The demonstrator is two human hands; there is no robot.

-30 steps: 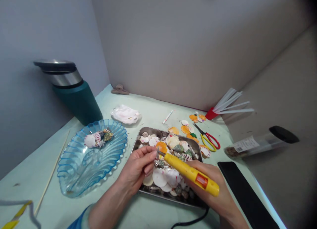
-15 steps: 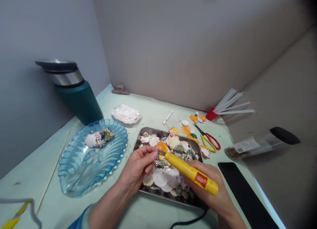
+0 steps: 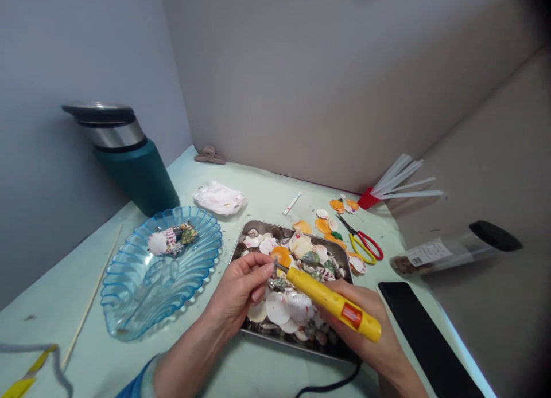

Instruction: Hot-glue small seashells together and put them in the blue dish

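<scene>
Over the metal tray [image 3: 297, 346], your left hand [image 3: 236, 289] pinches a small piece [image 3: 276, 267]; your right hand [image 3: 368, 346] grips the yellow tool [image 3: 318, 289]. Slipping could jab your fingers.

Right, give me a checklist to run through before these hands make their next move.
1. Right hand grips yellow tool: ok.
2. Left hand pinches small piece: ok.
3. Tool's metal tip touching that piece: cannot tell, too small.
4. Space under the tool free of loose shells: not ok, a metal tray full of them lies below.
5. Cable free of snags: cannot tell, it leaves the picture.
6. Scissors away from both hands: ok.
</scene>
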